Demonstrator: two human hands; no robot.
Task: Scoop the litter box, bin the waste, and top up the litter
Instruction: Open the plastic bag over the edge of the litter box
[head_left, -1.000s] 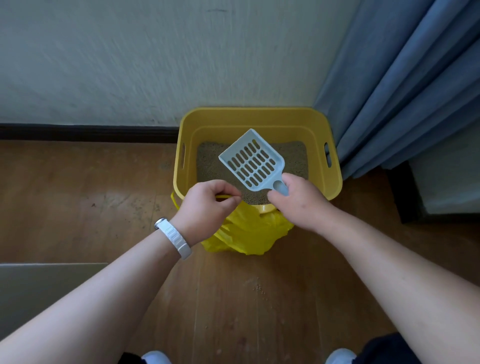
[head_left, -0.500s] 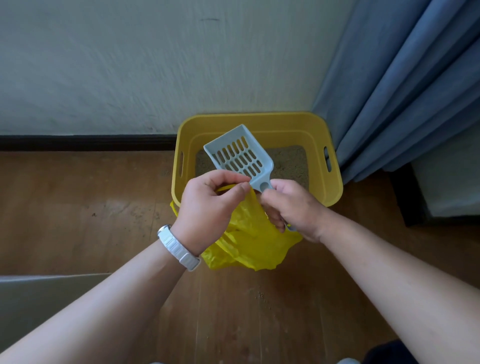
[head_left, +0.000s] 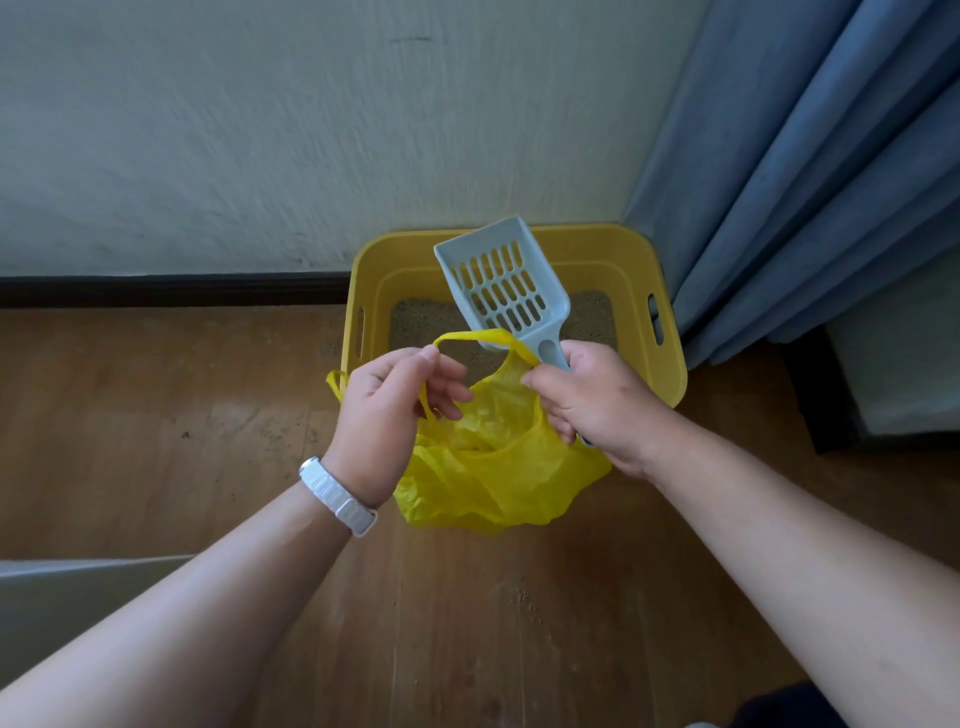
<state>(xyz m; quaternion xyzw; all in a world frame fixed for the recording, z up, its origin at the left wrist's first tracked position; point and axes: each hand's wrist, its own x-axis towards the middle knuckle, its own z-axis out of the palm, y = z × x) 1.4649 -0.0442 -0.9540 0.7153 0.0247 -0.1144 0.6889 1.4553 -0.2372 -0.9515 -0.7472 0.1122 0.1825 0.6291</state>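
Observation:
A yellow litter box (head_left: 670, 364) with grey-brown litter (head_left: 415, 325) in it stands on the wooden floor against the wall. In front of it hangs a yellow plastic bag (head_left: 498, 467). My left hand (head_left: 395, 410) pinches one handle loop of the bag. My right hand (head_left: 597, 400) grips the handle of a pale blue slotted scoop (head_left: 501, 288) and also pinches the bag's other side. The scoop blade points up and away over the box, with nothing in it. The bag's mouth is stretched between both hands.
Blue curtains (head_left: 810, 171) hang at the right beside the box. A dark-based piece of furniture (head_left: 893, 374) sits at the far right. A grey flat surface (head_left: 62, 608) lies at the lower left. Litter grains (head_left: 524, 603) are scattered on the floor.
Both hands have lifted the bag and pulled its handles apart. The right hand, still holding the scoop, has taken hold of the bag's edge, and the scoop has tilted more upright.

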